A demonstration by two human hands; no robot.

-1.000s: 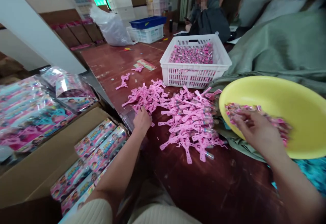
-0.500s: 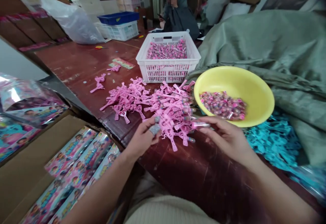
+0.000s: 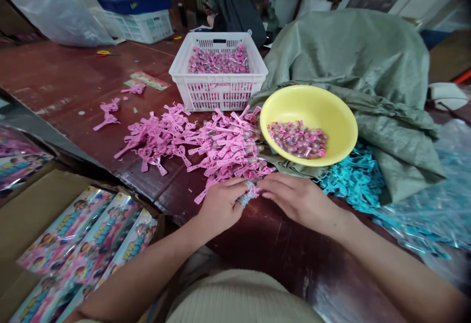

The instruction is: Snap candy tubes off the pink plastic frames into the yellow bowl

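My left hand [image 3: 223, 204], with grey wrapping on its fingertips, is closed on a small pink plastic piece [image 3: 253, 192]. My right hand [image 3: 300, 199] meets it from the other side, fingers pinched together. The capped clear tube seen in it a moment earlier is now largely hidden by the fingers. Just beyond both hands lies a heap of pink plastic pieces with clear tubes [image 3: 230, 149]. Left of that spreads a pile of pink pieces [image 3: 162, 134]. A yellow basin [image 3: 336, 134] holding small pink-capped tubes [image 3: 298, 139] stands beyond my right hand.
A white crate [image 3: 221, 90] full of similar tubes stands behind the heaps. Turquoise pieces [image 3: 353, 178] lie beside the basin, near a green cloth [image 3: 349, 53]. An open carton [image 3: 40, 190] of printed packs is at lower left. Yellow scissors [image 3: 105, 53] lie farther back.
My hands have come together over the table's near side; the tube in my right hand has met the pink piece in my left. The view has swung to the right.
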